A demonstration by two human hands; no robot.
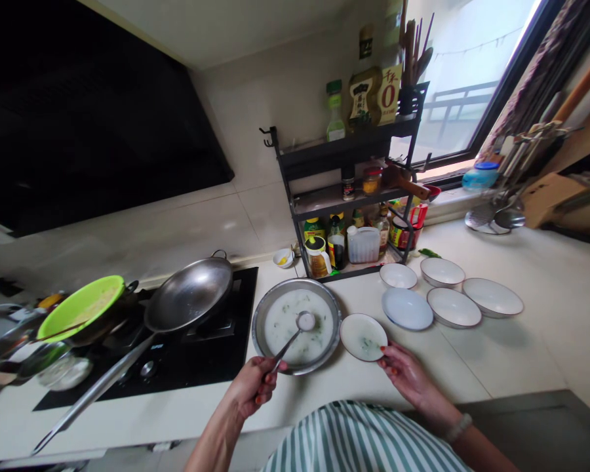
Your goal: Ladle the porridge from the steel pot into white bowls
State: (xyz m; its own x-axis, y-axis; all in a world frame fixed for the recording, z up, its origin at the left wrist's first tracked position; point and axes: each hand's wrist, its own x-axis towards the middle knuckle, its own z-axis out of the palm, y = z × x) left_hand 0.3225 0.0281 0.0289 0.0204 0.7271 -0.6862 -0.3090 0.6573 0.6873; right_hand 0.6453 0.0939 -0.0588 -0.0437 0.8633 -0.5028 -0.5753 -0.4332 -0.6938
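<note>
Left hand (255,388) grips ladle (295,335) handle, fingers closed round it; ladle bowl full, held over metal basin (296,326) of pale porridge with green flecks, basin near front edge of worktop (521,354), just right of hob.

Right hand (407,375) pinches near rim of small bowl (363,337), touching basin's right side; bowl holds thin layer of porridge, judged partly filled.

Five empty bowls (450,295) in cluster toward back of worktop, right of basin. Judgement: serving barely begun, one bowl started, five to go.

Wok (189,295) on hob, empty.
</note>
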